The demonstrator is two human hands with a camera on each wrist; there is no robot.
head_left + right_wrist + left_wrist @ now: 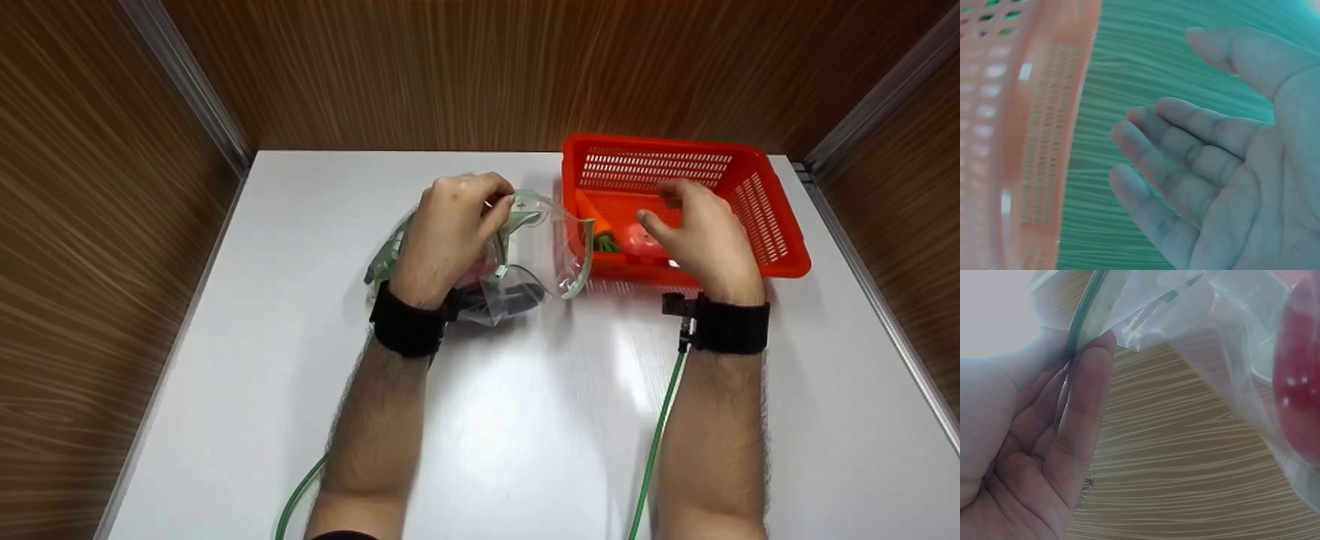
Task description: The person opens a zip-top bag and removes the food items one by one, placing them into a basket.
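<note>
My left hand (499, 206) pinches the green-sealed rim of a clear plastic bag (551, 251) that lies on the white table (480, 420), mouth held open toward the basket. In the left wrist view the fingers (1086, 377) clamp the bag's green seal (1081, 323), and a red object (1297, 382) shows through the film. My right hand (664, 210) hovers open over the orange basket (765, 217), holding nothing. In the right wrist view its fingers (1185, 163) are spread next to the basket wall (1044, 140). An orange toy carrot (592, 214) and a red toy (643, 240) lie in the basket.
Wood-grain walls enclose the table on three sides. The basket stands at the back right, close to the bag's mouth. Green cables (656, 442) run from both black wristbands toward the front edge. Something dark (517, 296) lies inside the bag.
</note>
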